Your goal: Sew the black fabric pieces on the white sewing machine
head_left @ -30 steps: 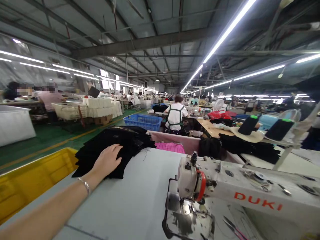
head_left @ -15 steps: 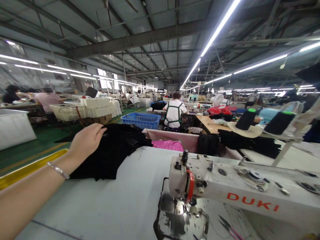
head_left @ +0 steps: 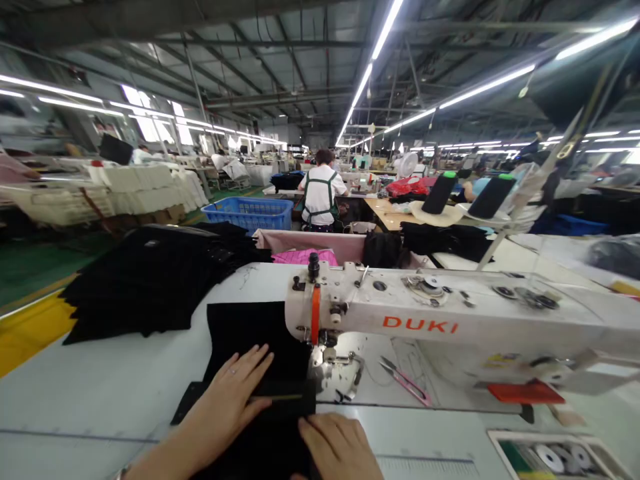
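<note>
A black fabric piece lies on the white table in front of the white DUKI sewing machine. My left hand rests flat on it with fingers spread, just left of the needle area. At the bottom edge my right hand presses on the near end of the same fabric, its fingers curled down; I cannot make out anything gripped in them. A stack of black fabric pieces sits on the table to the left.
Pink-handled snips lie on the machine bed. A tray of bobbins sits at the bottom right. Thread cones stand behind the machine. A yellow bin is at the left, a blue basket and a person in a green apron beyond.
My left hand left the black stack and now lies on a black piece in front of the machine. My right hand has come into view. The camera tilted down.
</note>
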The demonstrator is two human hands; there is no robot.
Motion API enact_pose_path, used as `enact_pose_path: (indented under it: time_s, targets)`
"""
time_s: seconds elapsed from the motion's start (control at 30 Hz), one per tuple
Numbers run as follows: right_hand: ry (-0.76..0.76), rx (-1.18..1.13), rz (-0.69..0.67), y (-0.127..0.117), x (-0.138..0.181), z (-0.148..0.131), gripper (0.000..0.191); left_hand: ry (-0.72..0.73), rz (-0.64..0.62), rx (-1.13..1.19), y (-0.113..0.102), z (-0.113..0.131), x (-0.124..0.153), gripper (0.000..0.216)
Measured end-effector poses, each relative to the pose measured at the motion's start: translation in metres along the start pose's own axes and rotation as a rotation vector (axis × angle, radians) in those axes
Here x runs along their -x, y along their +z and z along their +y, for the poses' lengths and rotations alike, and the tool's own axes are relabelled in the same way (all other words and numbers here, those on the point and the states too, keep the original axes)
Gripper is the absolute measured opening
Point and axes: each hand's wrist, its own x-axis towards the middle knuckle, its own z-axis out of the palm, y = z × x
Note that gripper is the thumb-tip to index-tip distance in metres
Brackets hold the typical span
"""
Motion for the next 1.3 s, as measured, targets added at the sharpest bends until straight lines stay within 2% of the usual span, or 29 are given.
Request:
enact_pose_path:
  time_s: [0.13,0.2,0.27,0.37,0.43,0.5,0.57,0.63,0.7,0.83,1.03,1.17,1.3]
  targets:
    - [-0.043,-0.02,0.03,0.006,-0.009,-0.003,0.051,-0.032,-0.024,0.06,0.002,0.011,-0.019,0.071]
    - [-0.011,-0.077,0.0,0.002,-0.01,-0.006,0.049,-0.038,-0.048,0.111,-0.004,0.025,-0.018,0.064]
    - [0.087,-0.143,-0.051,-0.003,-0.008,-0.011,0.044,-0.051,-0.08,0.168,-0.011,0.037,-0.015,0.042]
    - [0.327,-0.199,-0.157,-0.009,-0.01,-0.022,0.042,-0.098,-0.132,0.248,-0.026,0.045,-0.011,0.01]
    - [0.426,-0.239,-0.191,-0.014,-0.018,-0.027,0.041,-0.154,-0.167,0.293,-0.043,0.044,-0.009,0.008]
    - [0.408,-0.308,-0.175,-0.02,-0.031,-0.031,0.035,-0.248,-0.206,0.44,-0.063,0.041,-0.007,0.007]
    - [0.33,-0.375,-0.136,-0.028,-0.048,-0.033,0.03,-0.327,-0.245,0.719,-0.084,0.04,-0.007,0.008]
    - [0.266,-0.419,-0.093,-0.038,-0.066,-0.036,0.026,-0.386,-0.267,0.99,-0.103,0.041,-0.006,0.026]
    - [0.245,-0.47,-0.066,-0.048,-0.081,-0.038,0.023,-0.425,-0.251,1.11,-0.116,0.044,-0.007,0.04]
    - [0.247,-0.588,-0.056,-0.061,-0.096,-0.043,0.018,-0.513,-0.168,1.201,-0.127,0.049,-0.004,0.044]
    - [0.284,-0.602,-0.007,-0.073,-0.103,-0.045,0.02,-0.605,-0.107,1.376,-0.132,0.06,0.002,0.042]
    - [0.255,-0.678,0.001,-0.082,-0.108,-0.043,0.017,-0.613,-0.086,1.358,-0.139,0.069,0.001,0.036]
    - [0.297,-0.719,0.022,-0.083,-0.106,-0.044,0.015,-0.605,-0.052,1.309,-0.137,0.067,0.003,0.031]
